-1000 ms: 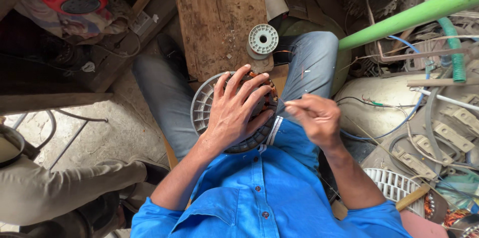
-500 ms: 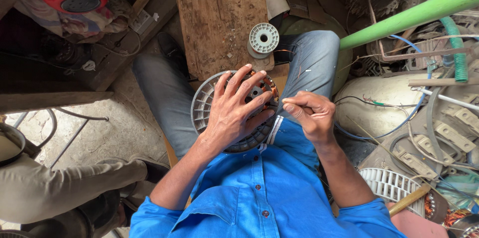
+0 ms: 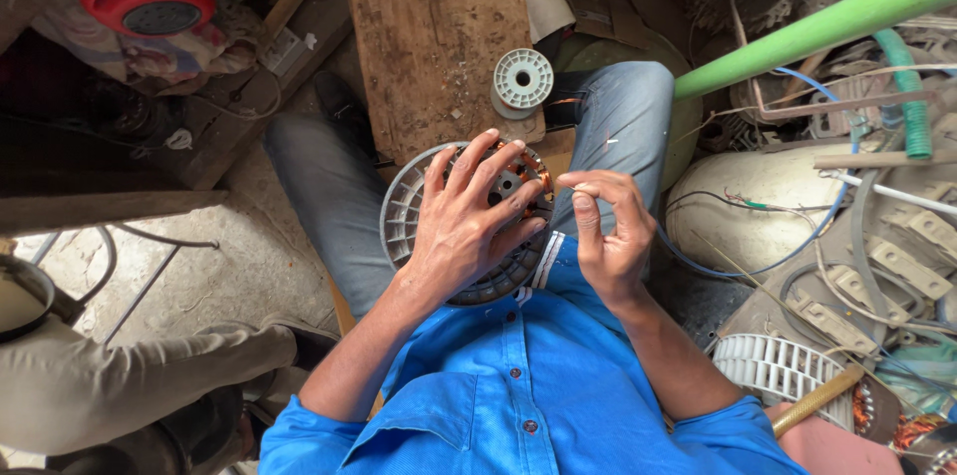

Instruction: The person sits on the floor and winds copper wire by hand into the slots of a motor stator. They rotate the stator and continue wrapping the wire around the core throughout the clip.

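Observation:
A round grey motor stator (image 3: 409,221) with copper windings rests on my lap. My left hand (image 3: 469,226) lies spread across its top, fingers pressing on the coils. My right hand (image 3: 603,231) hovers just to the right of the stator, thumb and forefinger pinched on a thin wire that is barely visible. A white plastic spool (image 3: 522,78) stands on a worn wooden board (image 3: 429,36) just beyond the stator.
A green pipe (image 3: 817,21) slants across the upper right above a heap of cables and white casings (image 3: 758,201). A white fan wheel (image 3: 778,365) lies at lower right. A red round object (image 3: 150,1) sits upper left. Another person's trouser leg (image 3: 120,385) is at lower left.
My right hand has lifted and drawn in toward the stator, fingers now pinched upright. My left hand has stayed spread on the windings.

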